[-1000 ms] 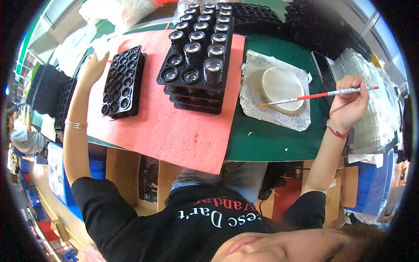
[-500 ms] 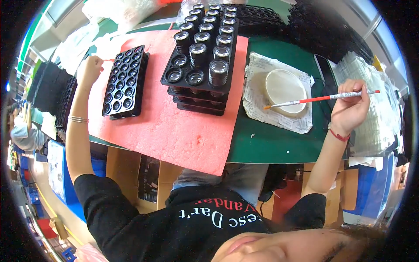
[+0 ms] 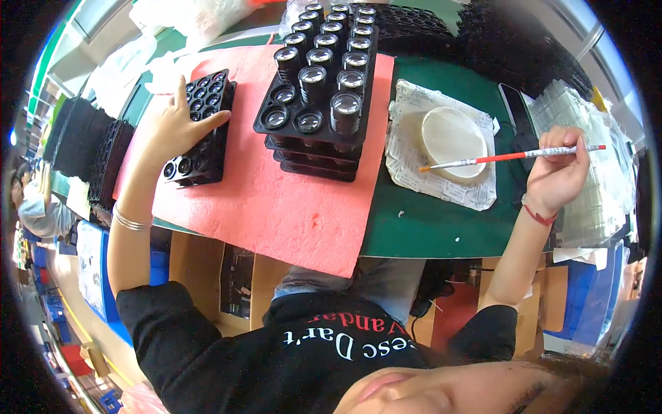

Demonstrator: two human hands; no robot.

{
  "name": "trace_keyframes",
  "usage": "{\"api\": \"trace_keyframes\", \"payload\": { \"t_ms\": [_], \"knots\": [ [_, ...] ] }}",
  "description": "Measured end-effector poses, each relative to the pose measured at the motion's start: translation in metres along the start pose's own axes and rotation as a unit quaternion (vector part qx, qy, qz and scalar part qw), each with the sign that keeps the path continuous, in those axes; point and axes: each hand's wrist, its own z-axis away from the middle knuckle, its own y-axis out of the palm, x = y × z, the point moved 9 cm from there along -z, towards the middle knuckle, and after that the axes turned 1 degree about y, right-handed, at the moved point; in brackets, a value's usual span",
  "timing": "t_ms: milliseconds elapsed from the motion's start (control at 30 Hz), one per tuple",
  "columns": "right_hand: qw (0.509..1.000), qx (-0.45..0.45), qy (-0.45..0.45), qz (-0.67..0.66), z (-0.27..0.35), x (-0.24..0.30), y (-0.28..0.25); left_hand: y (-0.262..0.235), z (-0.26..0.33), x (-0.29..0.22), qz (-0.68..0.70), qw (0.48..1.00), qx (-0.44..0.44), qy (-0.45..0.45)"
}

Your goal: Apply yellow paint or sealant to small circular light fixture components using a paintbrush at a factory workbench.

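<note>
My left hand (image 3: 172, 131), thumb and index finger spread apart, is over a small black tray (image 3: 215, 155) with rows of round lens pockets. Whether it touches the tray I cannot tell. Between the fingers of my right hand (image 3: 557, 169) is a thin paintbrush (image 3: 491, 159) with a red and patterned handle. Its tan tip points left, over the near left rim of a round white dish (image 3: 452, 141). That dish stands on a folded printed paper pad (image 3: 407, 172). A stack of black trays (image 3: 310, 148) holding upright black lens barrels (image 3: 312, 79) stands in the middle.
Pink foam sheet (image 3: 276, 221) lies under the trays on the green table (image 3: 414, 238). At right are a dark phone-like slab (image 3: 510, 103) and stacked clear plastic trays (image 3: 593, 172). Black trays are piled at far left (image 3: 76, 141) and far right. Plastic bags (image 3: 186, 21) lie at the back.
My left hand has moved right from beside the small tray to over it, and its closed fingers have spread. The right hand and paintbrush have barely shifted.
</note>
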Motion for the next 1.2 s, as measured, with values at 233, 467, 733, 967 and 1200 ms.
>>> {"api": "trace_keyframes", "payload": {
  "t_ms": [233, 467, 733, 967, 1200],
  "knots": [
    [0.999, 0.045, 0.005, -0.014, -0.002, -0.001, 0.007, 0.003, -0.006, 0.035, -0.027, 0.997, -0.063, 0.026],
    [1.0, 0.026, -0.007, 0.004, 0.0, 0.002, 0.0, -0.075, -0.024, 0.077, 0.087, 0.987, -0.126, -0.056],
    [1.0, 0.021, -0.003, -0.005, 0.001, 0.004, 0.004, -0.064, -0.001, 0.097, 0.535, 0.845, -0.01, 0.012],
    [1.0, 0.002, -0.003, 0.002, 0.001, 0.002, 0.0, -0.04, 0.025, 0.084, 0.552, 0.807, 0.035, -0.206],
    [0.999, 0.034, -0.002, -0.002, -0.001, 0.001, 0.004, -0.031, 0.016, 0.046, 0.252, 0.952, 0.102, -0.141]
  ]
}}
